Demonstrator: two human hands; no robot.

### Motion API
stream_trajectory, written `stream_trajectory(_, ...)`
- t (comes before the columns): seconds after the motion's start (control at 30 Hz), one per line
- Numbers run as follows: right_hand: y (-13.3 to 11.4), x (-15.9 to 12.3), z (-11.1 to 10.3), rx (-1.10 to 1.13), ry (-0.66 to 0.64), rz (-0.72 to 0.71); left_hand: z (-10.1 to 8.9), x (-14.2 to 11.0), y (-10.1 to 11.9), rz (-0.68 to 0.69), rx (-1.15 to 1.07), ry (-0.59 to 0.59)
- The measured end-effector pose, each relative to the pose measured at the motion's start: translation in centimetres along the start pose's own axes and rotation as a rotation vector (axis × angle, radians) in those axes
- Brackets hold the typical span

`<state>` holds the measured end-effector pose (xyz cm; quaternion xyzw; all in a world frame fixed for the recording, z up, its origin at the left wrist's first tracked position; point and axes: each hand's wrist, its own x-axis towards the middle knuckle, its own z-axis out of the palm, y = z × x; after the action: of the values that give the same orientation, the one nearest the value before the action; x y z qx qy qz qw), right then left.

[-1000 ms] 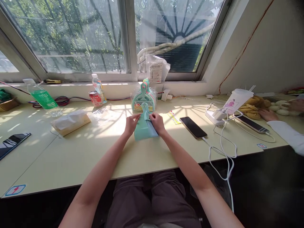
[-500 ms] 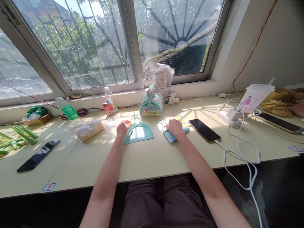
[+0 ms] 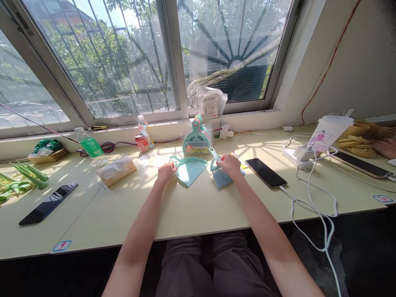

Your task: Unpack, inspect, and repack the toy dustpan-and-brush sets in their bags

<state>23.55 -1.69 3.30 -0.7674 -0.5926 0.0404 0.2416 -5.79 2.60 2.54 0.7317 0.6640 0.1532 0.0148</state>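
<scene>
My left hand (image 3: 167,171) is closed on the left edge of a mint-green dustpan (image 3: 191,169), which is turned at an angle over the table. In my right hand (image 3: 229,165) is a small hand brush (image 3: 222,178) with grey-blue bristles and a mint handle; my fingers pinch it near the top of the bristles, and its looped handle end points up toward the window. Part of a yellow label shows behind my right hand. Straight ahead stands a packed stack of dustpan-and-brush sets (image 3: 197,138) in clear wrap.
A phone (image 3: 266,172) on a white cable lies to the right, near a power strip (image 3: 298,159) and plastic cup (image 3: 329,132). At left are a tissue pack (image 3: 116,171), a bottle (image 3: 90,144), a can (image 3: 141,142) and another phone (image 3: 49,204). Another person's hand (image 3: 385,146) shows far right.
The dustpan has turned and shifted right with my left hand. The brush has swung so its handle points more upward, and the yellow label behind it is now mostly hidden.
</scene>
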Motion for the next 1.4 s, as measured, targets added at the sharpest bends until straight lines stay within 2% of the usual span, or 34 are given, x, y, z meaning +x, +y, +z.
stream_trajectory(0.1, -0.9, -0.4, 0.3, 0.059, 0.009, -0.091, 1.3, -1.0, 3.0, 0.114, -0.026, -0.078)
stream_trajectory(0.2, -1.7, -1.0, 1.1, 0.017, -0.038, -0.208, 2.2, -2.4, 6.3, 0.267, -0.073, -0.136)
stream_trajectory(0.3, -2.1, -1.4, 2.1, -0.017, -0.096, -0.306, 2.0, -3.3, 8.1, 0.387, -0.135, -0.060)
stream_trajectory(0.4, -2.2, -1.5, 2.6, 0.003, -0.139, -0.337, 1.4, -2.8, 7.3, 0.487, -0.100, 0.146)
stream_trajectory(0.47, -2.2, -1.4, 2.7, 0.023, -0.158, -0.346, 1.3, -2.1, 6.0, 0.617, -0.023, 0.202)
stream_trajectory(0.57, -2.2, -1.5, 2.6, 0.079, -0.197, -0.383, 1.9, -1.2, 4.6, 0.754, 0.062, 0.179)
stream_trajectory(0.73, -2.5, -1.8, 2.5, 0.141, -0.237, -0.437, 2.7, -0.9, 4.4, 0.791, 0.159, 0.068)
stream_trajectory(0.83, -2.7, -1.7, 2.5, 0.121, -0.233, -0.416, 2.7, -1.0, 4.7, 0.763, 0.178, 0.023)
stream_trajectory(1.07, -2.8, -1.2, 2.5, 0.049, -0.243, -0.395, 3.0, -1.6, 5.5, 0.660, 0.170, 0.030)
stream_trajectory(1.17, -3.1, -1.6, 2.9, 0.113, -0.176, -0.374, 3.0, -1.7, 5.6, 0.508, -0.071, 0.187)
stream_trajectory(1.23, -3.6, -2.0, 3.2, 0.242, -0.090, -0.319, 3.0, -1.6, 5.9, 0.300, -0.380, 0.326)
stream_trajectory(1.27, -3.8, -2.2, 3.3, 0.316, -0.044, -0.287, 3.0, -1.5, 6.1, 0.187, -0.568, 0.331)
stream_trajectory(1.3, -4.0, -2.2, 3.4, 0.385, -0.003, -0.262, 3.1, -1.4, 6.5, 0.090, -0.761, 0.261)
stream_trajectory(1.33, -4.1, -2.2, 3.5, 0.440, 0.030, -0.252, 3.3, -1.4, 7.0, 0.015, -0.945, 0.122)
stream_trajectory(1.4, -3.8, -1.7, 3.5, 0.503, 0.110, -0.257, 3.9, -1.4, 8.0, -0.039, -1.225, -0.259)
